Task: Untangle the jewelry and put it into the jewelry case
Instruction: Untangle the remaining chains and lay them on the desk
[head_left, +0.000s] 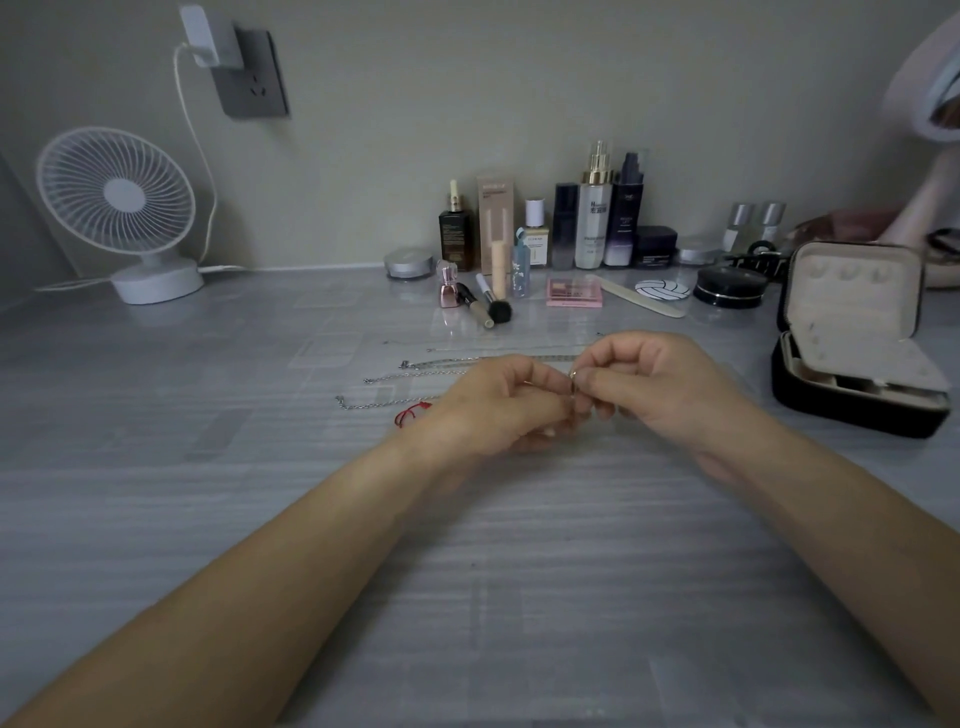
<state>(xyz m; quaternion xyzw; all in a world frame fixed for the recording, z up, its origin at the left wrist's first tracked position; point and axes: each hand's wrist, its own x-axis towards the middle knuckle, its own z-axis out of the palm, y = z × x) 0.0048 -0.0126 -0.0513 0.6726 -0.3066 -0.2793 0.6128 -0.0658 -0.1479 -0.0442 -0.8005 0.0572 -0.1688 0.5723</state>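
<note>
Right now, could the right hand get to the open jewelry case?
Probably yes. The jewelry case sits open on the table beside the right hand, and nothing visible stands between them. That hand is busy, though: together with the left hand it pinches a small metal piece.

Both forearms enter from the lower edge, bare, and converge toward centre. The left forearm (234, 587) runs up and right; the right forearm (831, 519) runs up and left. The left grip (493, 410) and right grip (654, 389) meet fingertip to fingertip, backs upward, all fingers curled. Both grips pinch one small metal piece (573, 375) between their tips.
</note>
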